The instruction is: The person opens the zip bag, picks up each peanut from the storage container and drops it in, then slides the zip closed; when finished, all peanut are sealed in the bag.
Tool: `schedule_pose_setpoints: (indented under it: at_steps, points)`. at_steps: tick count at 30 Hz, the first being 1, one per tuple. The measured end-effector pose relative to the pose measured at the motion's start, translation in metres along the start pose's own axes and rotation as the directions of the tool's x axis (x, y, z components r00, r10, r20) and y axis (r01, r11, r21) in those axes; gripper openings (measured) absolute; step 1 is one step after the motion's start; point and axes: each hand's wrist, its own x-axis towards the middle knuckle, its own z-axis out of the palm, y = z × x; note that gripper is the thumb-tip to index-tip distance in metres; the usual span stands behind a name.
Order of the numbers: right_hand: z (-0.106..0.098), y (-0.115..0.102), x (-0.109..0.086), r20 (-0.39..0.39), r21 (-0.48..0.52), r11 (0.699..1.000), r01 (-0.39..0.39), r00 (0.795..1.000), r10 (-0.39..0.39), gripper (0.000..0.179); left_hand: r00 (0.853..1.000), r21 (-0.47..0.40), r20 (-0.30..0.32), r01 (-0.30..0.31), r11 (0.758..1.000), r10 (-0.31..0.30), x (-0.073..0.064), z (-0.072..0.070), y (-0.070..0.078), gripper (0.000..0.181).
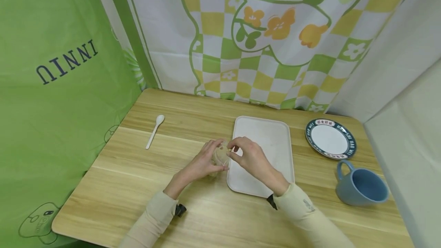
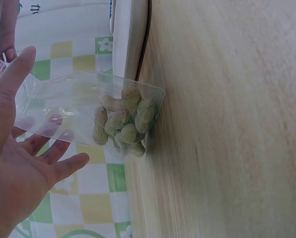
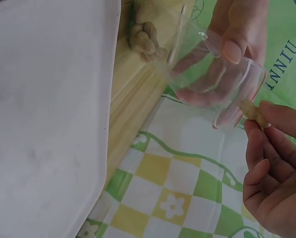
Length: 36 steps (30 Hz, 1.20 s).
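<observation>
A clear zip-top plastic bag [image 2: 63, 99] hangs from my left hand [image 1: 201, 162], its thumb on one side and the fingers spread along the other. Several unshelled peanuts [image 2: 120, 116] lie bunched at the bottom of the bag, low over the wooden table. At the red-edged mouth of the bag, my right hand [image 1: 250, 157] pinches one peanut [image 3: 255, 113] between thumb and fingertips. Just right of the bag lies a white rectangular tray [image 1: 267, 144], with my right hand and wrist passing over it.
To the left, a white spoon [image 1: 155, 131] lies on the table [image 1: 131, 186]. A plate with a dark patterned rim [image 1: 311, 141] is at the back right, and a blue mug [image 1: 355, 192] stands in front of it. A checked curtain [image 1: 220, 56] hangs behind the table.
</observation>
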Motion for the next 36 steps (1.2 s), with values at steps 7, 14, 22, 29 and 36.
schedule_pose_setpoints:
  at_steps: [7, 14, 22, 29, 36]
  points:
    - [0.005, 0.0, 0.001, 0.023, -0.027, 1.0, 0.006, 1.0, -0.005, 0.019, 1.0, 0.002, -0.009, -0.003, 1.0, 0.003, 0.0, 0.0, 0.0, 0.085]
    - [0.008, 0.001, 0.0, 0.025, -0.021, 1.0, 0.022, 0.999, -0.021, 0.018, 1.0, 0.001, -0.009, 0.001, 1.0, -0.001, 0.0, -0.001, 0.001, 0.085]
    - [0.007, 0.003, -0.002, -0.041, -0.035, 0.999, 0.009, 0.999, -0.011, 0.009, 1.0, 0.002, -0.012, -0.003, 1.0, 0.003, -0.001, 0.0, 0.002, 0.086]
    - [0.009, 0.002, -0.008, -0.059, -0.074, 0.995, -0.065, 0.996, 0.061, 0.008, 1.0, 0.005, -0.023, 0.014, 1.0, -0.014, -0.001, -0.001, 0.004, 0.086]
    - [0.013, -0.003, -0.013, -0.052, -0.09, 0.987, -0.133, 0.99, 0.128, 0.013, 0.999, 0.006, -0.03, 0.032, 0.999, -0.032, -0.003, -0.002, 0.005, 0.086]
